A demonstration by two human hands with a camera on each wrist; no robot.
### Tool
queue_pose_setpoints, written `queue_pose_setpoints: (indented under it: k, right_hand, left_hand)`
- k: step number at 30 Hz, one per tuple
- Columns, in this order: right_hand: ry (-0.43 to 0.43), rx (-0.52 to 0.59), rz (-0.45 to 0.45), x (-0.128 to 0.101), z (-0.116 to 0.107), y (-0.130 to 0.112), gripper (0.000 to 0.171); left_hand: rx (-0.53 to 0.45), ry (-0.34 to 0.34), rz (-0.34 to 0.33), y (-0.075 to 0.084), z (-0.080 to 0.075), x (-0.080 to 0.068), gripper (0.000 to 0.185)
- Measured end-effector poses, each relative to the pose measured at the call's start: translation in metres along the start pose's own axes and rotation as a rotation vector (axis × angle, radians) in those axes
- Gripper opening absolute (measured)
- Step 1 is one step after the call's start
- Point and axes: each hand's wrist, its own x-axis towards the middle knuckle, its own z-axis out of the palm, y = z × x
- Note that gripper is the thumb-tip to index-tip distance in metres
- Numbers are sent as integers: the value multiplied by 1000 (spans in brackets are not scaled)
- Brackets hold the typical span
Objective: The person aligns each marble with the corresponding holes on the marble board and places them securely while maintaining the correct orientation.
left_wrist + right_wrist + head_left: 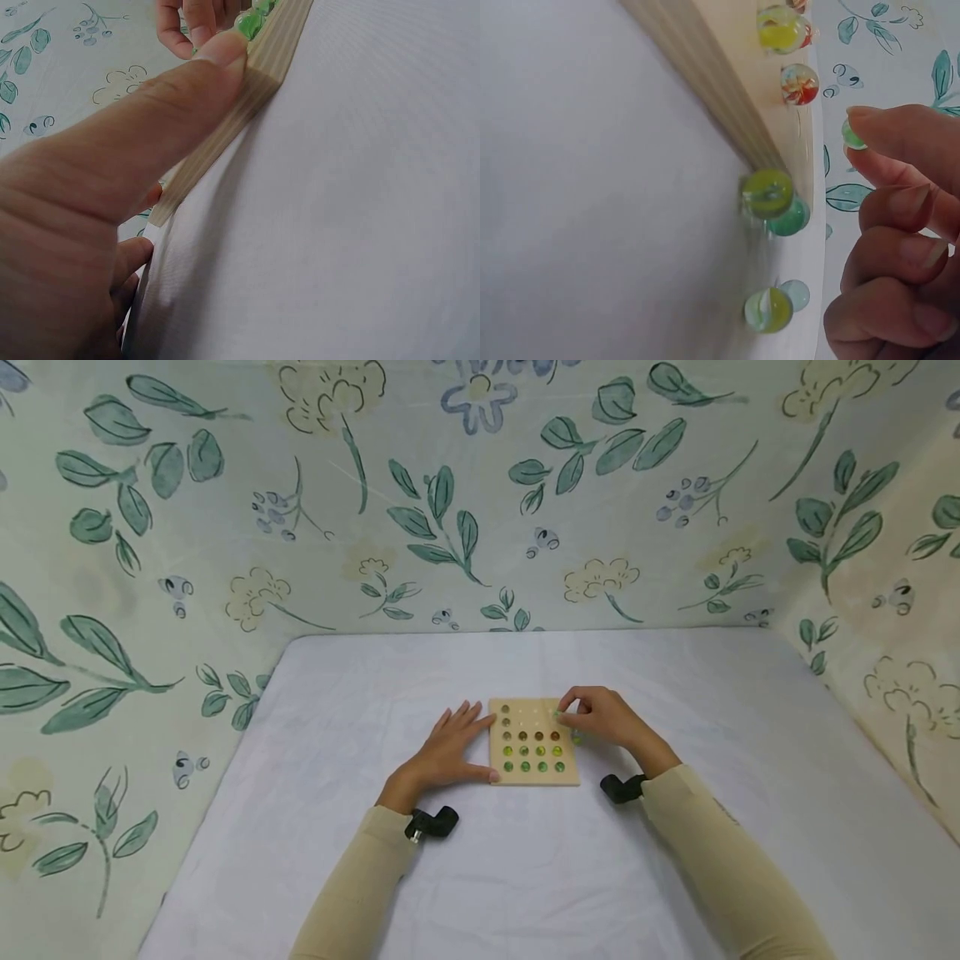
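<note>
Wooden board (pixel 534 743) with marbles in its holes lies between both hands on the tabletop (pixel 525 877). Left hand (pixel 450 750) rests flat, thumb pressing the board's edge. Right hand (pixel 607 718) pinches a green marble (pixel 853 136) over the board's far corner.

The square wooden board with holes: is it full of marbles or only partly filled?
Partly filled. The square wooden board has glass marbles seated in its nearer rows, while several holes in its far rows are bare.

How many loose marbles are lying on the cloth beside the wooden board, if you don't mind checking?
4 in the right wrist view: two by the wooden board's corner, two further out. The right hand pinches a fifth, green marble; others may be hidden.
</note>
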Motion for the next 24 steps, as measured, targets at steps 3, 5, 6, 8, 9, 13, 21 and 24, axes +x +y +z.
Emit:
queue_pose_setpoints:
  k: [3, 5, 6, 8, 9, 13, 21, 24]
  right_hand:
    - [-10, 6, 4, 4, 3, -3, 17]
    - [-21, 11, 7, 6, 4, -5, 17]
    - [-26, 16, 7, 7, 5, -6, 17]
    - [-38, 20, 5, 9, 7, -7, 16]
    - [-41, 24, 5, 10, 7, -8, 16]
    - [-48, 31, 3, 13, 10, -13, 15]
    - [-59, 38, 1, 17, 16, -19, 17]
    - [-67, 54, -2, 17, 19, -20, 16]
  left_hand:
    - [3, 1, -1, 0, 0, 0, 101]
    - [2, -2, -5, 0, 0, 0, 102]
    - [0, -1, -4, 0, 0, 0, 102]
    - [1, -4, -8, 0, 0, 0, 102]
    - [4, -4, -8, 0, 0, 0, 102]
    - [4, -4, -9, 0, 0, 1, 101]
    - [-11, -4, -3, 0, -1, 0, 102]
    - [-4, -7, -3, -1, 0, 0, 102]
